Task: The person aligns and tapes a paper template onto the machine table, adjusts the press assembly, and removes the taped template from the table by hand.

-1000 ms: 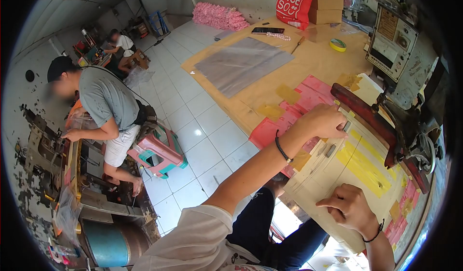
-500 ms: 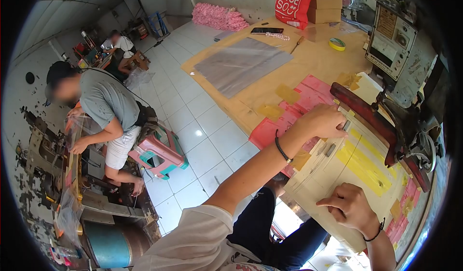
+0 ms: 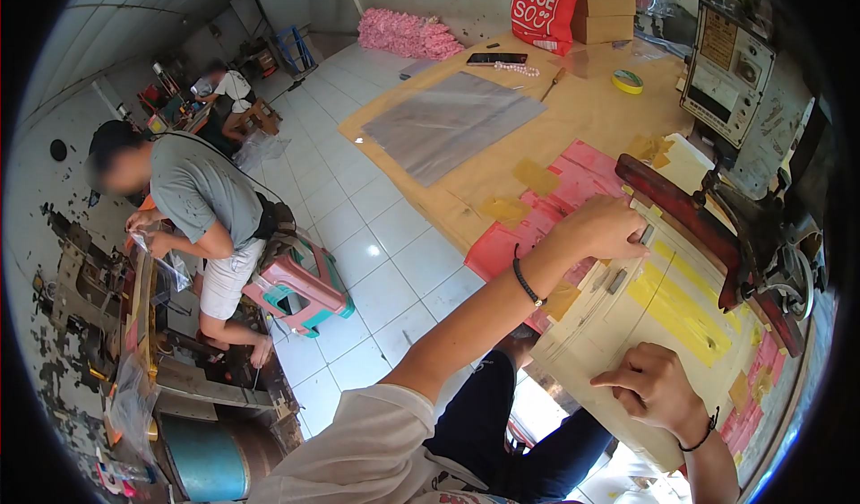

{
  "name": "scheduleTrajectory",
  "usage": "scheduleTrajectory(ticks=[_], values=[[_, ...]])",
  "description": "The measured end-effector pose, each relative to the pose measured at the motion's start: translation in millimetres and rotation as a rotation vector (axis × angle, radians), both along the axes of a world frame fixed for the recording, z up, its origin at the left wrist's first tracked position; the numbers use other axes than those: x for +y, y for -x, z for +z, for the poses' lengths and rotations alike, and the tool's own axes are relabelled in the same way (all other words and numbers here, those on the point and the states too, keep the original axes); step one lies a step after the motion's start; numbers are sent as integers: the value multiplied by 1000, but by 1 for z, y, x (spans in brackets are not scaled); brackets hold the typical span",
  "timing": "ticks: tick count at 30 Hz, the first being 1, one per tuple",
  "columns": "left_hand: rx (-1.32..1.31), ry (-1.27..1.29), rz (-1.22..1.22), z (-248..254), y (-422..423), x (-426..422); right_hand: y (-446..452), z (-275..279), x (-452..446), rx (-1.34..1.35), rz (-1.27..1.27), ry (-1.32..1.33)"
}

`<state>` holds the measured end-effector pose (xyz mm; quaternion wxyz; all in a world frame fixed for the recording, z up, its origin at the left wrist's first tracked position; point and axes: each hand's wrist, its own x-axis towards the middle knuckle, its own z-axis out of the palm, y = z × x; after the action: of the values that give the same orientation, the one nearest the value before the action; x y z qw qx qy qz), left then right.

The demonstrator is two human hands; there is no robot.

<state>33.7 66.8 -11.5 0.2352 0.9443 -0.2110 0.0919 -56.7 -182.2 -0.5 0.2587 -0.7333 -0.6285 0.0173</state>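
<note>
My left hand (image 3: 611, 228) is closed at the far side of the flat pale board (image 3: 587, 329), its fingers against a small grey metal piece (image 3: 646, 234). A similar metal piece (image 3: 616, 280) lies on the board nearer to me. Above the board's near part is my right hand (image 3: 652, 384), fingers curled and the index finger pointing left. Whatever its curled fingers hold, if anything, is hidden. Yellow tape strips (image 3: 685, 316) cross the board between the hands and the machine. The machine's dark red bar (image 3: 676, 208) runs along the board's far right side.
A control box (image 3: 727, 78) stands behind the bar. On the brown-covered table (image 3: 430, 190) lie a clear plastic sheet (image 3: 452, 123), phone (image 3: 497, 58), screwdriver (image 3: 554, 85) and tape roll (image 3: 627, 81). A co-worker (image 3: 202, 190) sits left on a stool (image 3: 300, 289).
My hands hold nearly the same positions on and over the board. At left, the co-worker's hands have come up together with clear plastic in them.
</note>
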Motion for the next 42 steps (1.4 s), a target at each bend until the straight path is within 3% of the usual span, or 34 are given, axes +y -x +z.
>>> scheduleTrajectory(ticks=[42], values=[[19,18,-2,-2,-1,0,1,-2,-1,12,-14,33]])
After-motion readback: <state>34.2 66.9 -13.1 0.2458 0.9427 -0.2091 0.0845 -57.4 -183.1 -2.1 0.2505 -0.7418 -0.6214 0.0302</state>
